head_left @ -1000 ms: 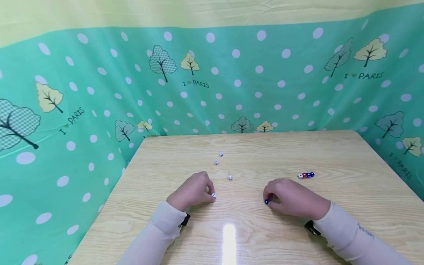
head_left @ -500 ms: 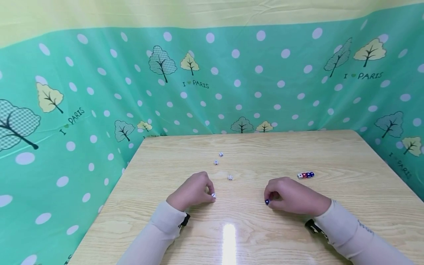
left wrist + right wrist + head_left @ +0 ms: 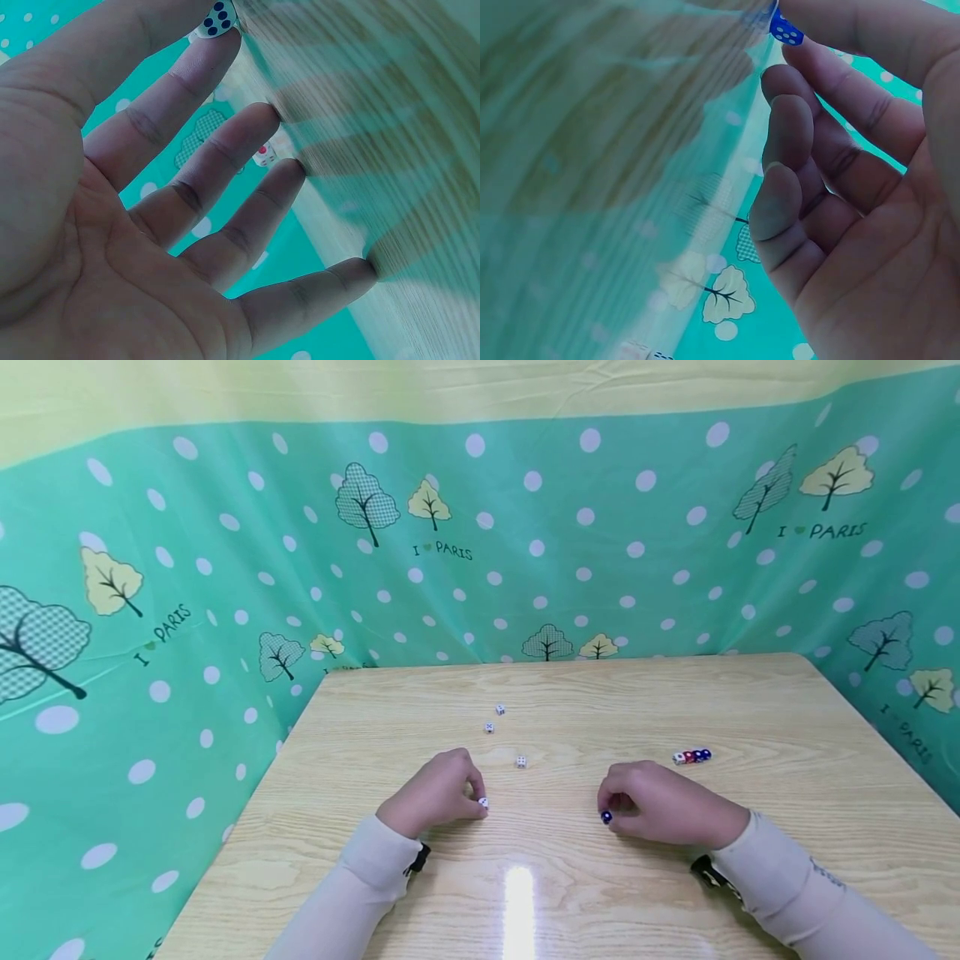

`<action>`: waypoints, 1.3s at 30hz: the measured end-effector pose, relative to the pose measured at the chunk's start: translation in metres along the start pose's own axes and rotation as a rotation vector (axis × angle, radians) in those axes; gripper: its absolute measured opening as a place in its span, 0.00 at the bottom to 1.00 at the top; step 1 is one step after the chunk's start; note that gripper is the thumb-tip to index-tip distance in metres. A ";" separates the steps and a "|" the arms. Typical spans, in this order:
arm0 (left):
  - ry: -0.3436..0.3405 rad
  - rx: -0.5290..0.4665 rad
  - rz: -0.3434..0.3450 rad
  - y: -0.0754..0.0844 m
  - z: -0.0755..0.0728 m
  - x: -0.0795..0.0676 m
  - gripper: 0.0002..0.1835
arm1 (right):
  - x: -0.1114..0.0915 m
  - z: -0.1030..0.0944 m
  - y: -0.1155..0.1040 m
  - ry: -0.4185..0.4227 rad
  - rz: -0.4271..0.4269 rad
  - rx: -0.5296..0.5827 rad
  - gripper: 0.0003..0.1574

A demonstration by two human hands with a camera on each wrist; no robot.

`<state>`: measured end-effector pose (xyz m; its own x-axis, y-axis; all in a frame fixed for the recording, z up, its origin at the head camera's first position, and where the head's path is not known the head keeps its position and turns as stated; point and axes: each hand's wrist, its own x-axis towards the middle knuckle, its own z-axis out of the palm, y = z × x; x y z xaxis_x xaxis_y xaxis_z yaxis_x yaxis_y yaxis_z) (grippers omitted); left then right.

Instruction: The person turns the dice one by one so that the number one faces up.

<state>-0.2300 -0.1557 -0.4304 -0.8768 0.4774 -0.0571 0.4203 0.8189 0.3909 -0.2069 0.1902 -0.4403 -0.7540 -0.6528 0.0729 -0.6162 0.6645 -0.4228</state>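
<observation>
My left hand (image 3: 438, 793) pinches a white die (image 3: 483, 803) between thumb and index finger at the tabletop. In the left wrist view, six dark pips show on that white die (image 3: 216, 20), and the other fingertips touch the wood. My right hand (image 3: 663, 803) holds a dark blue die (image 3: 606, 817) between thumb and index finger, low over the table. White pips show on the blue die (image 3: 786, 30) in the right wrist view, where the remaining fingers are curled beside it. Whether the blue die touches the wood, I cannot tell.
Three loose white dice lie beyond my left hand: a far die (image 3: 500, 710), a middle die (image 3: 489, 727) and a near die (image 3: 521, 762). Behind my right hand is a touching row of white, red and blue dice (image 3: 692, 757). A green curtain (image 3: 480, 543) surrounds the wooden table (image 3: 420, 693).
The blue die has turned slightly in my right fingers, and that hand has shifted a little. My left hand and its white die stay in place.
</observation>
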 end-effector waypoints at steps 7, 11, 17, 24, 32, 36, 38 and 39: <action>0.001 -0.007 0.001 0.000 0.001 0.000 0.12 | -0.001 -0.001 -0.002 0.022 -0.003 -0.065 0.11; 0.001 -0.006 -0.005 0.001 0.000 0.000 0.12 | -0.002 -0.005 -0.002 0.036 -0.012 -0.089 0.10; -0.007 -0.002 -0.020 0.002 -0.001 -0.001 0.12 | -0.004 -0.014 0.004 0.084 0.003 -0.133 0.11; -0.012 -0.012 -0.022 0.002 -0.002 -0.002 0.12 | -0.009 -0.028 0.025 0.169 0.083 -0.214 0.11; -0.009 -0.005 -0.010 0.001 -0.002 -0.001 0.12 | -0.015 -0.040 0.050 0.176 0.181 -0.195 0.10; -0.009 -0.002 -0.008 0.001 -0.002 -0.001 0.12 | -0.017 -0.041 0.061 0.168 0.216 -0.170 0.09; -0.010 -0.002 -0.008 0.001 -0.002 -0.001 0.12 | -0.018 -0.042 0.066 0.167 0.214 -0.154 0.09; -0.011 -0.003 -0.009 0.001 -0.002 -0.001 0.12 | -0.019 -0.042 0.068 0.167 0.215 -0.145 0.09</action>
<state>-0.2298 -0.1561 -0.4281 -0.8778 0.4739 -0.0706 0.4122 0.8221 0.3928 -0.2444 0.2630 -0.4327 -0.8900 -0.4310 0.1485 -0.4558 0.8338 -0.3117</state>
